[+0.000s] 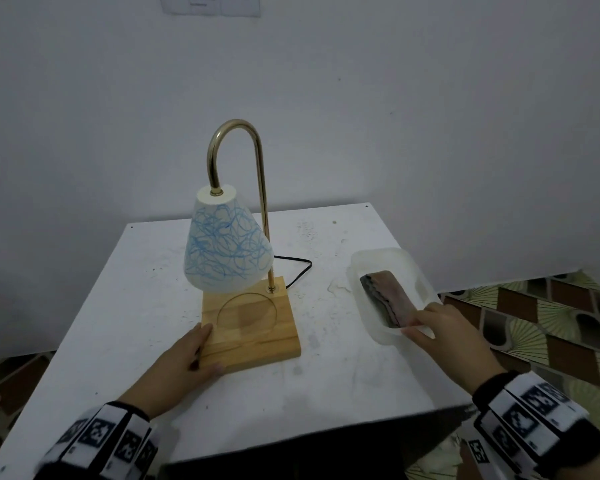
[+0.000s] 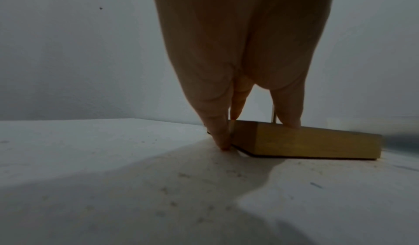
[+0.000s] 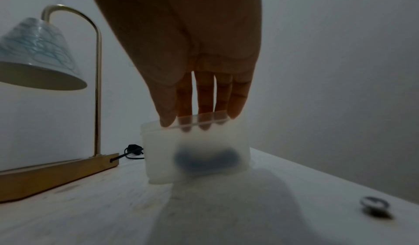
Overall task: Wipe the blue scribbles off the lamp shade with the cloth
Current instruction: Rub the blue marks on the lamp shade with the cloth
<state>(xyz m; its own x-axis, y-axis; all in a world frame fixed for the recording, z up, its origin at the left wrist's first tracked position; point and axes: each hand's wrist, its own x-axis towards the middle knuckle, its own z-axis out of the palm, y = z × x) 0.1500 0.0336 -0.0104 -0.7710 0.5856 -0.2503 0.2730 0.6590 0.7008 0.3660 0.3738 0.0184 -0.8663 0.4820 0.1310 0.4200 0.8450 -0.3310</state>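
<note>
Your white table (image 1: 326, 393) carries everything here, its top scuffed and speckled. The lamp (image 1: 261, 202) stands just ahead of your left hand (image 1: 177, 367), its brass neck arching up and over so the lamp shade (image 1: 227, 247) hangs above the far part of the wooden base (image 1: 257, 327). The blue scribbles (image 1: 222, 244) cover the face of the shade turned toward you, loops all over it.

Your left hand rests against the near left corner of the base, fingers straight along its left side and thumb (image 2: 289, 112) set on the top of the base; the left wrist view shows the fingertips (image 2: 222, 141) touching the table right at the wood. It steadies the base rather than wrapping it.

Under your right hand (image 1: 444, 334) sits a translucent plastic tub (image 1: 368, 268), with the dark folded cloth (image 1: 387, 297) lying in it. Your right fingers (image 3: 204, 105) reach straight down over the near rim into the tub, tips at the near end of the cloth; whether they pinch it yet, you cannot tell from these views.

A black cord (image 1: 298, 268) trails from the far side of the base, between your two hands' reach.
</note>
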